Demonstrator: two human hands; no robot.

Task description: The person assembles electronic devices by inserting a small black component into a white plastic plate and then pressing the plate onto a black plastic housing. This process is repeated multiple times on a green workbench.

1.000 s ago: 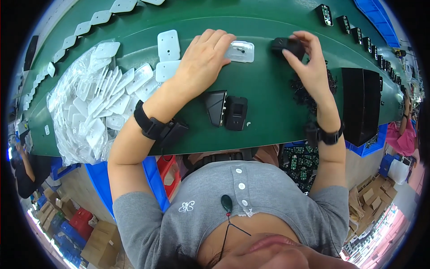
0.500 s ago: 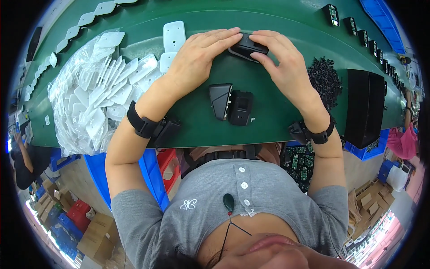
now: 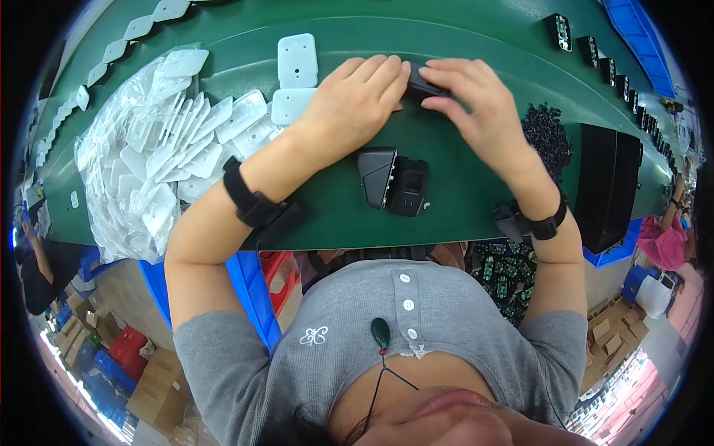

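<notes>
The green worktop [image 3: 468, 182] spans the view. On its left, a clear bag [image 3: 111, 163] spills a heap of white plates [image 3: 160, 160]; on its right stands a tall black box [image 3: 606, 186]. A blue tray [image 3: 643, 44] sits at the upper right.

The left hand [image 3: 357, 100] lies palm down, fingertips at the left end of a black block; its grip is partly hidden, so I cannot tell whether it clasps. The right hand [image 3: 476, 97] pinches the block's right end between thumb and fingers.

Circuit boards [image 3: 500, 275] lie heaped below the near edge. Tiny black parts [image 3: 547, 137] are piled beside the right forearm. Two loose plates [image 3: 297, 61] lie left of the left hand. Nearer the body, a wedge housing [image 3: 377, 175] sits just beside a recessed housing [image 3: 410, 187]. The block [image 3: 424, 88] is on the far part of the worktop, between the hands. A white scrap [image 3: 426, 205] lies by the recessed housing.
</notes>
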